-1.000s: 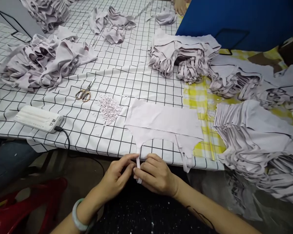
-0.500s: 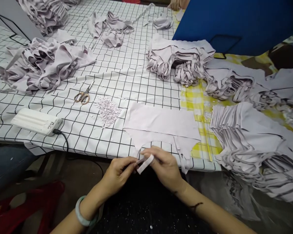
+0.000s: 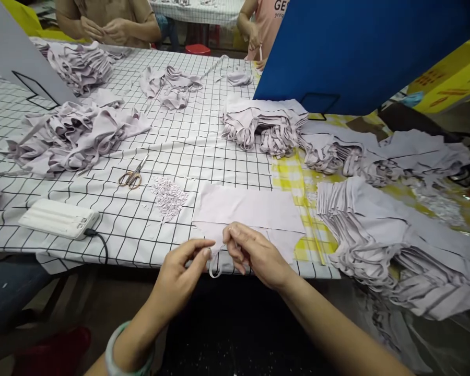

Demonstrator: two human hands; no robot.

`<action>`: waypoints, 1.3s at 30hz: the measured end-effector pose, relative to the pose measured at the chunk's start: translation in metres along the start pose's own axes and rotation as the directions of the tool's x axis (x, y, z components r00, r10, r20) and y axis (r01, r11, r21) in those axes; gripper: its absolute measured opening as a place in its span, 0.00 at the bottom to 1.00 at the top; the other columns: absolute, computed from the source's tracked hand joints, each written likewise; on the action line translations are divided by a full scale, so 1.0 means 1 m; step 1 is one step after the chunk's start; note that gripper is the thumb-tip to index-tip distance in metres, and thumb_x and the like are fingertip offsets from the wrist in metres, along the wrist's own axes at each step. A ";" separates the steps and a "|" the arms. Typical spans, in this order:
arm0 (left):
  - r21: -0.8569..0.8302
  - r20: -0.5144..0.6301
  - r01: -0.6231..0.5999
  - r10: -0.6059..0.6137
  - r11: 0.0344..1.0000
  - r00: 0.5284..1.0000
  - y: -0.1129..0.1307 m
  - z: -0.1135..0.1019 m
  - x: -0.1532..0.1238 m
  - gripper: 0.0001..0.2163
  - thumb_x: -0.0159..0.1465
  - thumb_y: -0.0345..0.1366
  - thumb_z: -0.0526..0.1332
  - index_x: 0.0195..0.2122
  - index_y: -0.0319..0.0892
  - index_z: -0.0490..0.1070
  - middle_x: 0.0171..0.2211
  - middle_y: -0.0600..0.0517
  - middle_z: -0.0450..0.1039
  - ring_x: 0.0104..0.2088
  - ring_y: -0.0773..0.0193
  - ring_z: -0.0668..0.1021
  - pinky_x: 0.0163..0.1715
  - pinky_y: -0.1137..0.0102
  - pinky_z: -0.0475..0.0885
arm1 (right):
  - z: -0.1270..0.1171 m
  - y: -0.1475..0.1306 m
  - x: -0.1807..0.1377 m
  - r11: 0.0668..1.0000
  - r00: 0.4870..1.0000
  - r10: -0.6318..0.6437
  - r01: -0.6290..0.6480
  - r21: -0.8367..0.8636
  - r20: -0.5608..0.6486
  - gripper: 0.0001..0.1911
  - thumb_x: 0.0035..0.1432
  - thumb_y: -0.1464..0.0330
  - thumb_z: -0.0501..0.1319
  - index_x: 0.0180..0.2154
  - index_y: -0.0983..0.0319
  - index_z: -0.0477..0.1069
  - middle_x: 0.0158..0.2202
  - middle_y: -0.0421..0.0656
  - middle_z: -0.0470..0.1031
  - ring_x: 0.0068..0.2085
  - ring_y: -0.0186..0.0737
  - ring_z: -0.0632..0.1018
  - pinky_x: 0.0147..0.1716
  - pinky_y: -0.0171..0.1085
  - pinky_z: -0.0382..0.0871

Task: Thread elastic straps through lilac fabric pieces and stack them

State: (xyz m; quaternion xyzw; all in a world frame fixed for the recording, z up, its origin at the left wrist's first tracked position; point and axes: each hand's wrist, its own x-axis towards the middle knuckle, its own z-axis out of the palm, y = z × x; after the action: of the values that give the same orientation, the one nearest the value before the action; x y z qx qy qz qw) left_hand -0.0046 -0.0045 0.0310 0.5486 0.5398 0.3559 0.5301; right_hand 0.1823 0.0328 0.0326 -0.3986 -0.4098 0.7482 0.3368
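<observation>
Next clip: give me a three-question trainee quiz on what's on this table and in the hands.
1. True or false: the scissors lie left of the pile of paper scraps.
2. What do the left hand and right hand pinch between them? A) strap B) scissors C) cable
3. What plugs into the white power bank?

Key: 1 true; 2 A, the strap of the flat garment piece; 3 a black cable.
</observation>
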 end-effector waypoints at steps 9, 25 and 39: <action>0.217 0.095 -0.263 0.248 0.940 0.964 0.001 0.003 0.003 0.06 0.67 0.34 0.59 0.40 0.43 0.76 0.34 0.50 0.75 0.35 0.65 0.78 0.35 0.71 0.73 | 0.023 0.031 -0.031 0.939 0.996 -0.064 0.038 -0.343 -0.066 0.21 0.69 0.55 0.51 0.28 0.60 0.63 0.21 0.35 0.62 0.22 0.31 0.65 0.23 0.32 0.60; 0.106 0.072 0.020 -0.027 0.994 0.997 -0.002 -0.002 -0.012 0.09 0.65 0.44 0.62 0.37 0.45 0.73 0.30 0.53 0.71 0.30 0.66 0.74 0.31 0.73 0.72 | 0.034 0.038 -0.048 0.808 0.933 -0.355 0.277 -0.520 -0.054 0.20 0.71 0.65 0.48 0.59 0.61 0.67 0.26 0.37 0.71 0.27 0.33 0.71 0.33 0.35 0.68; 0.238 0.131 -0.263 0.238 0.935 0.963 0.018 0.002 0.001 0.06 0.66 0.39 0.60 0.34 0.44 0.72 0.28 0.54 0.71 0.27 0.67 0.72 0.27 0.74 0.67 | 0.028 0.038 -0.042 0.924 0.949 -0.236 0.152 -0.352 -0.211 0.13 0.66 0.59 0.58 0.38 0.61 0.75 0.26 0.36 0.69 0.27 0.31 0.67 0.28 0.32 0.61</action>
State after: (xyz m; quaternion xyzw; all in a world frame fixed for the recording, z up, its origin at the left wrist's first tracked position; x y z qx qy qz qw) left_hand 0.0011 -0.0009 0.0473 0.6932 0.4793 0.3207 0.4323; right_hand 0.1705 -0.0284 0.0225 -0.4973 -0.5218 0.5753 0.3866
